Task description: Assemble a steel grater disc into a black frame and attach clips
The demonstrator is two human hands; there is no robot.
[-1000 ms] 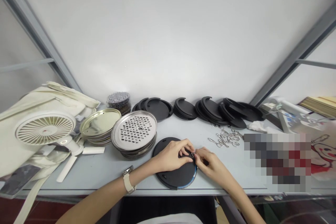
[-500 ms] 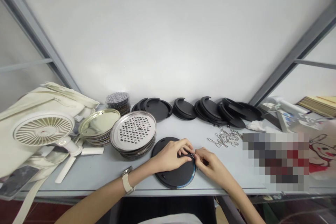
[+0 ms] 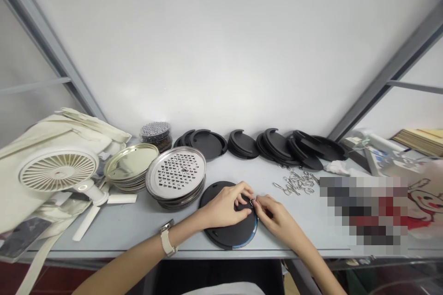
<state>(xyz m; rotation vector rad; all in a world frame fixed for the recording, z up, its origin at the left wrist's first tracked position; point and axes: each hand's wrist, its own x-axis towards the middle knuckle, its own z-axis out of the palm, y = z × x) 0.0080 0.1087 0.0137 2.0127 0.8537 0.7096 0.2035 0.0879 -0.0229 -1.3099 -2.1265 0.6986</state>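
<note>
A round black disc point(image 3: 224, 235) lies near the table's front edge, with a blue strip along its lower right rim. Across its top rests my left hand point(image 3: 226, 205), fingers bent over the right side and thumb pointing right, holding the disc down. At the disc's right edge my right hand point(image 3: 275, 215) pinches a small shiny metal loop point(image 3: 251, 202) between thumb and forefinger. My left fingertips are close beside this loop; whether they touch it cannot be told. Behind my right hand lies a loose pile of similar metal loops point(image 3: 297, 182).
Left of the disc stand a stack of perforated metal discs point(image 3: 176, 173) and a stack of gold-coloured lids point(image 3: 131, 163). Black round holders point(image 3: 242, 143) line the wall. A white fan point(image 3: 58, 170) and a cream bag point(image 3: 44, 133) fill the left side. A blurred patch covers items at right.
My right fingers have shifted slightly left and up with the metal loop, which now shows more plainly above the disc's edge. My left hand has barely moved.
</note>
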